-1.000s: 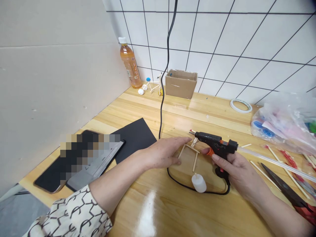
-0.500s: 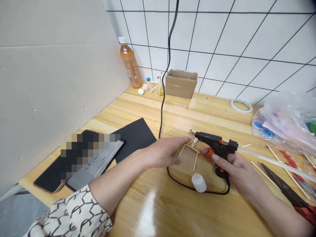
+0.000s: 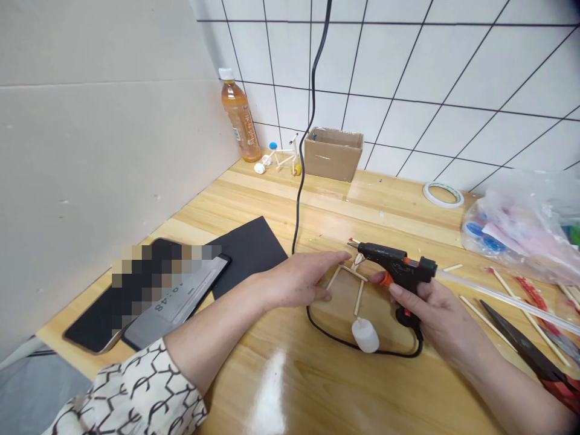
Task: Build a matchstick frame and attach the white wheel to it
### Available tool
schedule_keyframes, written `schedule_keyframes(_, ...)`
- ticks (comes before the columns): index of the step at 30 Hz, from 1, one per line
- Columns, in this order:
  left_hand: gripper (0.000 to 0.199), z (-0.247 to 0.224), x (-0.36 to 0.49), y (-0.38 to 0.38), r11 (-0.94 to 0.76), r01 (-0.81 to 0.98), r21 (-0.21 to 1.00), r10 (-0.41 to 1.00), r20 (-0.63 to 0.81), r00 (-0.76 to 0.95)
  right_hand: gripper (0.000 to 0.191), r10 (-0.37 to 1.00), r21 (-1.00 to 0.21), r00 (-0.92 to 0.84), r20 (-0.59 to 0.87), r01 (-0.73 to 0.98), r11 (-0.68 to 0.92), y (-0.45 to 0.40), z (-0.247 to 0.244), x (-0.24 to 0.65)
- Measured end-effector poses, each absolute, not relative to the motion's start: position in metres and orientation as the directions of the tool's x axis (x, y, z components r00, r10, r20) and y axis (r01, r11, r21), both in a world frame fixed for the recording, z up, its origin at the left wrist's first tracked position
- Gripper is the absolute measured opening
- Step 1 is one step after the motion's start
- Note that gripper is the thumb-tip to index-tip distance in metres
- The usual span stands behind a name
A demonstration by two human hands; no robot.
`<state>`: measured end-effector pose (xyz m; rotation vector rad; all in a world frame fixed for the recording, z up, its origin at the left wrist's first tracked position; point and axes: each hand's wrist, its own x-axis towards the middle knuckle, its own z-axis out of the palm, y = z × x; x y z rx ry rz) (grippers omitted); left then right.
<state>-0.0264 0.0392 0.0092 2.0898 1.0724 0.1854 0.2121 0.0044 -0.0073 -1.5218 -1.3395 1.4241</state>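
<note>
My right hand is wrapped around the handle of a black hot glue gun, a finger by its orange trigger. A clear glue stick sticks out of the gun's back. The metal nozzle points left, over the top of a small frame of wooden sticks. A white bottle cap sits at the frame's near end. My left hand is around the frame's left side, fingers stretched along the top and thumb at the left stick. What lies behind those fingers is hidden.
Scissors, loose sticks and a plastic bag lie right. Behind are a tape roll, a cardboard box, a stick model and a drink bottle. Two phones lie left. A black cable crosses the table.
Both hands, the glue gun and the stick frame hold nearly still. The digits on the phone screen have advanced from 47 to 48.
</note>
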Motion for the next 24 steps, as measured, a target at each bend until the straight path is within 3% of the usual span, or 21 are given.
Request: schedule_keyframes(24, 0.073, 0.0037, -0.0263, 0.0402, -0.373, 0.629, 0.681, 0.745, -0.183, 0.641, 0.04, 0.953, -0.934, -0.101, -0.284, 0.253, -0.252, 0.0029, -0.0044, 0.209)
